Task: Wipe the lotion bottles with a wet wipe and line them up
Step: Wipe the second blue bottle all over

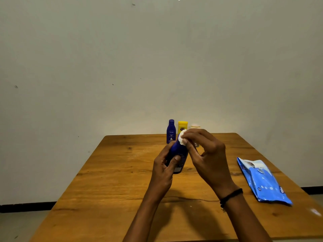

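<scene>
You can read NIVEA in white on the upright blue bottle [171,131] standing at the back. The yellow bottle's [182,126] dark label and the white print on your wipes pack [264,182] are too blurred to read

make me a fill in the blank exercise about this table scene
The left hand grips a lotion bottle coloured dark ___. The right hand presses a wipe, coloured ___, on its top. On the table behind, the middle bottle, between the Nivea bottle and a pale jar, is ___. The wipes pack lies on the table's ___ side.
Missing: blue; white; yellow; right.
</scene>
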